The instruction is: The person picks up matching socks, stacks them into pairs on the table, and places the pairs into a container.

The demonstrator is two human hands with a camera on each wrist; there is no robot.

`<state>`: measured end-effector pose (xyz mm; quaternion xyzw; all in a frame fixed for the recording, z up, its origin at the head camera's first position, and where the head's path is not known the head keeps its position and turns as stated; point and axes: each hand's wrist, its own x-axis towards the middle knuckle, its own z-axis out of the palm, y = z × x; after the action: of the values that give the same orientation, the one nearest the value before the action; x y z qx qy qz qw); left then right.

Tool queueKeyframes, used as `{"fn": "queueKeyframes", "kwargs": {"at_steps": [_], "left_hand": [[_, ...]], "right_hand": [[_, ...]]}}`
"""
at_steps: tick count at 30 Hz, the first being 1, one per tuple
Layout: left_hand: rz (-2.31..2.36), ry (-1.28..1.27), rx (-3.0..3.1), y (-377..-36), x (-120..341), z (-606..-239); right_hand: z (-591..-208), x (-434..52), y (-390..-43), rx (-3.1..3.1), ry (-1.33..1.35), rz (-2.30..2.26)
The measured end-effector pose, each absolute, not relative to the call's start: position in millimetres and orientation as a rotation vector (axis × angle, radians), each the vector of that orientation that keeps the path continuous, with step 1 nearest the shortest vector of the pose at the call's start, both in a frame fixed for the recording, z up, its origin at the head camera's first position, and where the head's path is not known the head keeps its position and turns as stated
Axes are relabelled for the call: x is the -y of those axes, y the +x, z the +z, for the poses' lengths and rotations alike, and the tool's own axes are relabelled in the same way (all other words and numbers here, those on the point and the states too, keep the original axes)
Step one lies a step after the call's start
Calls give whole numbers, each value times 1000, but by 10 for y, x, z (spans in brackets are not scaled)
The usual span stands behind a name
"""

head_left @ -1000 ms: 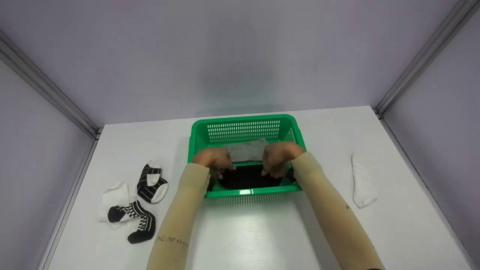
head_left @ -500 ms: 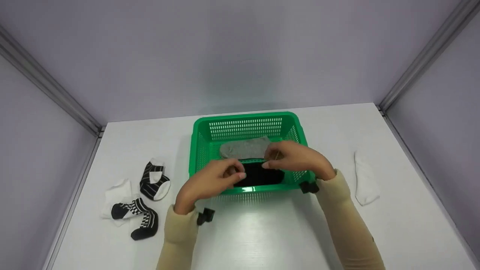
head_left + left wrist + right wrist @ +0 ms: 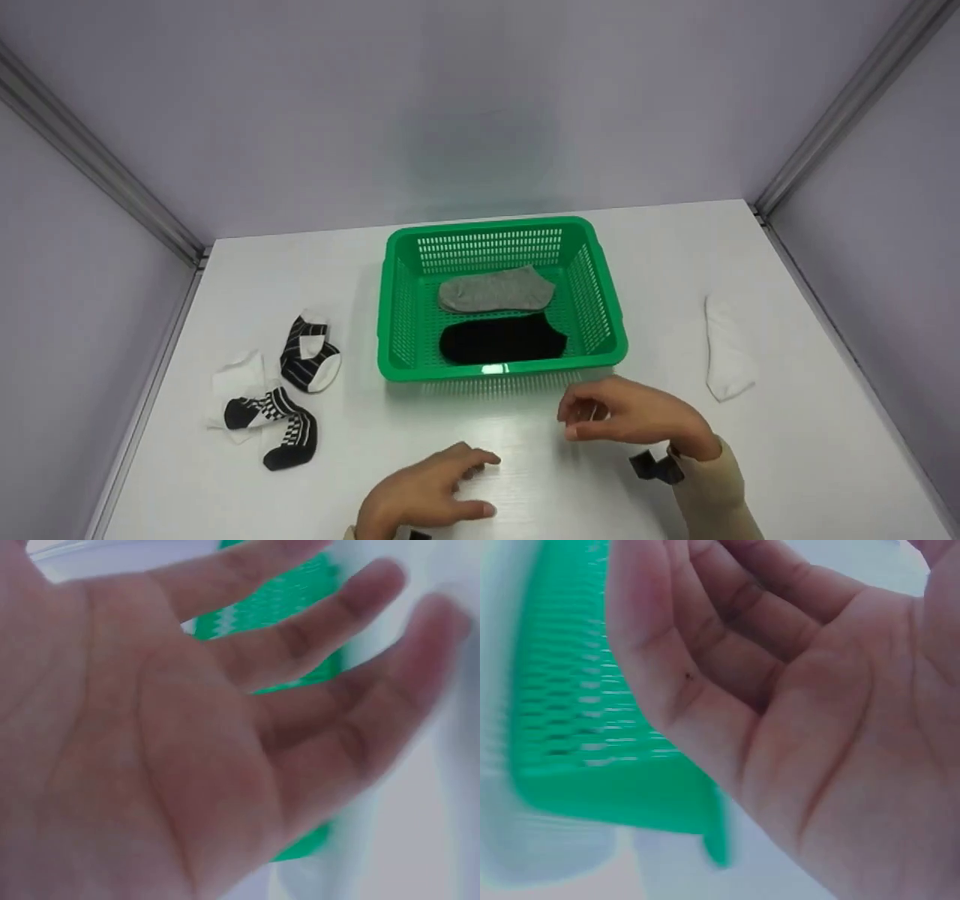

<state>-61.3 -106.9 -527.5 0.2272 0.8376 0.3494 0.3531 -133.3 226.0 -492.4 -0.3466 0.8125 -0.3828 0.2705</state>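
A green plastic basket point(image 3: 390, 300) stands in the middle of the white table. Inside it a grey sock point(image 3: 495, 291) lies flat at the back, and a black sock point(image 3: 501, 340) lies in front, both lengthwise. My left hand point(image 3: 427, 487) hovers over the table well in front of the basket, fingers spread and holding nothing; the left wrist view shows its bare palm. Just off the basket's front right corner is my right hand point(image 3: 630, 411), its fingers loosely bent with nothing between them. The right wrist view shows the basket wall point(image 3: 562, 712) beyond those fingers.
On the left of the table lie a black-and-white striped sock point(image 3: 309, 356), a checkered black-and-white sock point(image 3: 289, 435) and white socks point(image 3: 238, 379) partly beneath it. A white sock point(image 3: 726, 352) lies at the right. Grey-white walls enclose the table's back and sides.
Both hands have lifted out of the basket and drawn back toward me, apart from each other. The black sock now lies uncovered and let go beside the grey sock.
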Motion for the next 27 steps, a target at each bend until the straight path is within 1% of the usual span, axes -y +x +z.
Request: {"fn": "queueKeyframes", "kwargs": {"at_steps": [4,7,10,14,18,22,27], "left_hand": [[828,528,-2275,-417,955,-5447],[752,526,-2375,-357,838,-5517],[662,557,-2490,-355,717,-5510],[629,656,-2583,-445,502,-5411],[649,791,-2619,-607,243,-5361],[632,927,-2619,-785,-81,-5409],[466,1179,-2625,-972,-524,-5486]], "right_hand": [[-5153,-2247,-1240,-2154,-884,-985],[-5270,-2265,-1207,-2183,-812,-947],[-5332,-2297,-1195,-2218,-743,-918],[-5312,-2429,-1223,-2310,-663,-897],[-5205,-2641,-1296,-2477,-547,-867],[-5064,-2915,-1357,-2618,-391,-806],[-4989,-3281,-1475,-2721,-233,-733]]}}
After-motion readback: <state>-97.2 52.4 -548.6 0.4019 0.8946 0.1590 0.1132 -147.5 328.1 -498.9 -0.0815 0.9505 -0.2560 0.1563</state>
